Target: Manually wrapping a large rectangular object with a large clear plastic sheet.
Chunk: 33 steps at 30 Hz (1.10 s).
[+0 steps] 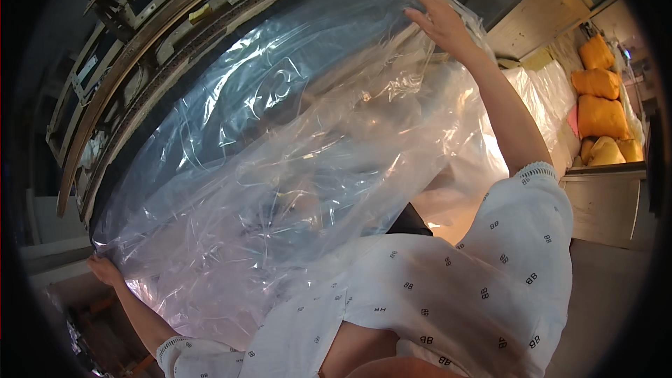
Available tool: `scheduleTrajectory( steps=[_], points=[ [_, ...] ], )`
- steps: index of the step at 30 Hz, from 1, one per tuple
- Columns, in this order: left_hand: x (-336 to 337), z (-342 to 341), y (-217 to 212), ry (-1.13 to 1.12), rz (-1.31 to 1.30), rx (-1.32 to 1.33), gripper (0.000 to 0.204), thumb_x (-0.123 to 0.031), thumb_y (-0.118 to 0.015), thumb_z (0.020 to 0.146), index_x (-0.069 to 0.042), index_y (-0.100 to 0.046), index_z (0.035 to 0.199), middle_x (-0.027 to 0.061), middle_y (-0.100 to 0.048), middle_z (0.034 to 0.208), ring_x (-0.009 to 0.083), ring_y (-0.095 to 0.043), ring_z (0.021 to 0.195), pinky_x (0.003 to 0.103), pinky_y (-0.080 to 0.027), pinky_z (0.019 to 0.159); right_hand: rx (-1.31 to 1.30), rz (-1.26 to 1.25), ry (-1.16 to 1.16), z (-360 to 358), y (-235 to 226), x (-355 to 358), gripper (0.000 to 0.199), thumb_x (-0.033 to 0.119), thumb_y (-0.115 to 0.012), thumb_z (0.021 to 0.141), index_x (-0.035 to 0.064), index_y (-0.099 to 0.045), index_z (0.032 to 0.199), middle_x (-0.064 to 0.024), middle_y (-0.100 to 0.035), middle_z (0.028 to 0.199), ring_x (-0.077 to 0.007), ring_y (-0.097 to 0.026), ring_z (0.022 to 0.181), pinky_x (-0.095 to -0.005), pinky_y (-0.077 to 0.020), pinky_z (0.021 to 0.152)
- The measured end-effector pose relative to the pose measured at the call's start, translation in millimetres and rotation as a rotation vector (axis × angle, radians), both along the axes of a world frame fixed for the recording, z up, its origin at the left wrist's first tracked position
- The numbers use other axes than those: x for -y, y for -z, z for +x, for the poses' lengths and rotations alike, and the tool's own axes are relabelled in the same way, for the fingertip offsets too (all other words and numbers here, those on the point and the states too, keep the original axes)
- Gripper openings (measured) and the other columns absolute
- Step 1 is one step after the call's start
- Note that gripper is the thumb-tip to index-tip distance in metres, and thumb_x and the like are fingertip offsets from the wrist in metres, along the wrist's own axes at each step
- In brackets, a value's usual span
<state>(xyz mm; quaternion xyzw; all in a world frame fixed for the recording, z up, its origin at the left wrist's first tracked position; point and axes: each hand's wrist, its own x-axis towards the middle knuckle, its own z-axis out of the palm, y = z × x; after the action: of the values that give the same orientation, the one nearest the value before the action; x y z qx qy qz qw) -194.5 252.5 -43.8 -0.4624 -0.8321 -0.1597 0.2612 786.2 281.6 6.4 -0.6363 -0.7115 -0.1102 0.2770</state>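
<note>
A large clear plastic sheet (301, 189), wrinkled and shiny, spreads across a dark curved-edged surface (143, 122) in front of me. At the lower left, my left hand (105, 270) is closed on a gathered edge of the sheet, beside the dark surface's near corner. Reaching far out to the upper right, my right hand (441, 24) lies over the sheet's far end with its fingers stretched and the thumb apart. Between the two hands the plastic hangs in loose folds down toward my body.
Curved wooden and metal rails (112, 108) run along the far left side of the dark surface. On the right, orange bundles (603, 117) sit stacked above a pale cabinet (602, 203). More bunched clear plastic (542, 98) lies beyond my right arm. A wooden panel (542, 14) stands behind.
</note>
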Motion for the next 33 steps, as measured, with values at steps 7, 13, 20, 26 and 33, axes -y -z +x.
scheduleTrajectory(
  steps=[7,13,20,26,33],
  points=[
    [4.8,13.0,-4.1,-0.078,0.052,0.075,0.026,-0.022,-0.042,0.088,-0.004,-0.053,0.104,0.0192,-0.058,0.100,0.0355,-0.055,0.093,0.043,-0.041,0.078,0.156,0.239,0.094,-66.2,-41.1,-16.6,0.041,0.033,-0.064,0.075,0.0044,-0.052,0.102,-0.0082,-0.054,0.101,-0.0261,-0.051,0.095,-0.0324,-0.0412,0.077],
    [-3.9,19.0,-0.2,-0.078,0.125,0.108,0.034,-0.029,-0.042,0.087,-0.003,-0.053,0.106,0.0181,-0.058,0.101,0.0357,-0.055,0.094,0.042,-0.042,0.080,-0.644,-0.562,-0.193,-50.8,-53.0,-36.8,0.017,0.020,-0.056,0.083,0.0030,-0.059,0.081,-0.0018,-0.060,0.075,-0.0125,-0.057,0.071,-0.0274,-0.0453,0.063],
    [22.5,-65.2,10.9,-0.135,0.268,0.061,0.035,-0.028,-0.045,0.085,0.002,-0.056,0.101,0.0184,-0.058,0.103,0.0336,-0.056,0.091,0.038,-0.043,0.082,-0.261,-0.197,-0.181,-67.5,-11.1,-89.9,0.018,0.022,-0.057,0.077,0.0048,-0.060,0.077,-0.0097,-0.059,0.063,-0.0195,-0.058,0.061,-0.0313,-0.0441,0.057],
    [70.2,-22.4,-44.7,0.135,0.566,0.870,0.045,-0.027,-0.054,0.082,-0.002,-0.049,0.119,0.0155,-0.053,0.115,0.0244,-0.054,0.098,0.035,-0.045,0.081,-0.166,-0.111,-0.175,-68.2,-0.6,-90.5,0.017,0.023,-0.058,0.075,0.0064,-0.062,0.079,-0.0132,-0.061,0.074,-0.0305,-0.058,0.072,-0.0369,-0.0451,0.064],
    [185.2,19.6,-70.6,0.768,0.198,0.621,0.044,-0.024,-0.050,0.088,-0.006,-0.042,0.127,0.0134,-0.036,0.132,0.0276,-0.045,0.110,0.034,-0.042,0.086,-0.270,0.032,-0.091,-83.5,13.7,-96.9,0.017,0.021,-0.060,0.072,0.0058,-0.060,0.079,-0.0130,-0.059,0.078,-0.0294,-0.057,0.075,-0.0358,-0.0447,0.065]
  ],
)
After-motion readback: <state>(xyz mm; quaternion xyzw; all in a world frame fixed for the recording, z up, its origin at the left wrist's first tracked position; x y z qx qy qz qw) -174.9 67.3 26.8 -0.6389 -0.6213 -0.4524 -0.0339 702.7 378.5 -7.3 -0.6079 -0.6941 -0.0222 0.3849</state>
